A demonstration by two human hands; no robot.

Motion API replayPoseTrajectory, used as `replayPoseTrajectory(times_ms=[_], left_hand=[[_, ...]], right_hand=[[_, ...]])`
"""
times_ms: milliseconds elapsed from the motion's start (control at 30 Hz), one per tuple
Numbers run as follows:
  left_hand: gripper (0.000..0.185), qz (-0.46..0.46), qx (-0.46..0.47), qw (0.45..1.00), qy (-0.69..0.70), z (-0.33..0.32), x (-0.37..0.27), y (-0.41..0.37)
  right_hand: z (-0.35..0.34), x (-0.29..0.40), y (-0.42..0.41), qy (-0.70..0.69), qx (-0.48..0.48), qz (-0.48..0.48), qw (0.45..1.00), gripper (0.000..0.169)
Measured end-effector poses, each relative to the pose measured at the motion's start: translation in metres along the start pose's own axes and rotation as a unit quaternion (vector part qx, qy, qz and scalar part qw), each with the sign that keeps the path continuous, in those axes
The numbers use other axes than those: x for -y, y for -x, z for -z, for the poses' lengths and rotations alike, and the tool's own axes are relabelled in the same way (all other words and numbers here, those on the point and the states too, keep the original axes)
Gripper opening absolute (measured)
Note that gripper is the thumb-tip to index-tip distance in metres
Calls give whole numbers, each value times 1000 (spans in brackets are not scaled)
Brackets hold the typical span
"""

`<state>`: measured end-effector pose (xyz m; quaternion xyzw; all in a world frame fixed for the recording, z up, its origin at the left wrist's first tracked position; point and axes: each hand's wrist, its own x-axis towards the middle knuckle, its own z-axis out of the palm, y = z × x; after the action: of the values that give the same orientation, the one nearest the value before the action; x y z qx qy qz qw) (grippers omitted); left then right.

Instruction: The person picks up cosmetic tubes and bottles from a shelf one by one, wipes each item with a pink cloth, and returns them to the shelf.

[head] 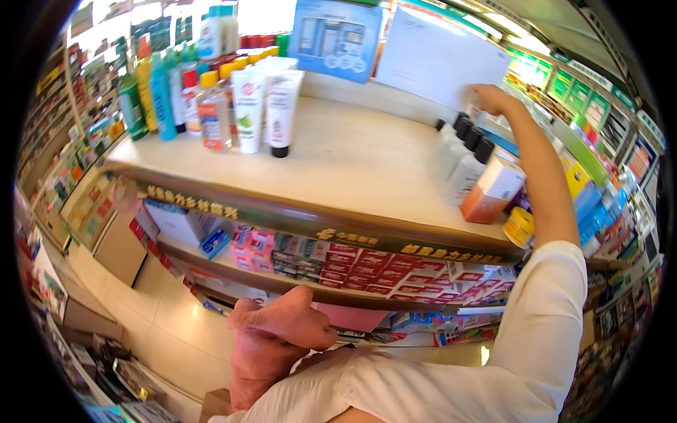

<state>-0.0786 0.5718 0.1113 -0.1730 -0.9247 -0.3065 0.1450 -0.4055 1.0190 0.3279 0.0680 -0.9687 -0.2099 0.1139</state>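
Note:
My right hand reaches over the back right of the top shelf. Its fingers curl down at a small pale item, and blur hides whether they grip it. Just in front of the hand runs a row of whitish bottles with black caps. An orange-and-white carton stands at the near end of that row, with a yellow tub tilted beside it. At my lower left, a bunched pink cloth rises beside my white shirt. My left hand cannot be seen.
White tubes, an orange-labelled bottle and several other bottles crowd the shelf's left end. Two large flat boxes, one blue and one white, lean along the back. Red-and-white cartons fill the shelf below the front edge.

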Motion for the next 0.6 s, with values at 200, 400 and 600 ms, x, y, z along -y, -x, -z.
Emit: replayPoseTrajectory(times_ms=[200,400,600], left_hand=[[26,18,-28,998,58,10,7,9],[26,-30,39,995,86,13,13,7],[28,-90,105,990,6,22,14,-8]], right_hand=[[-2,6,13,14,-73,-26,997,11],[52,10,54,36,-251,-71,965,13],[144,116,141,-151,-406,60,899,10]])
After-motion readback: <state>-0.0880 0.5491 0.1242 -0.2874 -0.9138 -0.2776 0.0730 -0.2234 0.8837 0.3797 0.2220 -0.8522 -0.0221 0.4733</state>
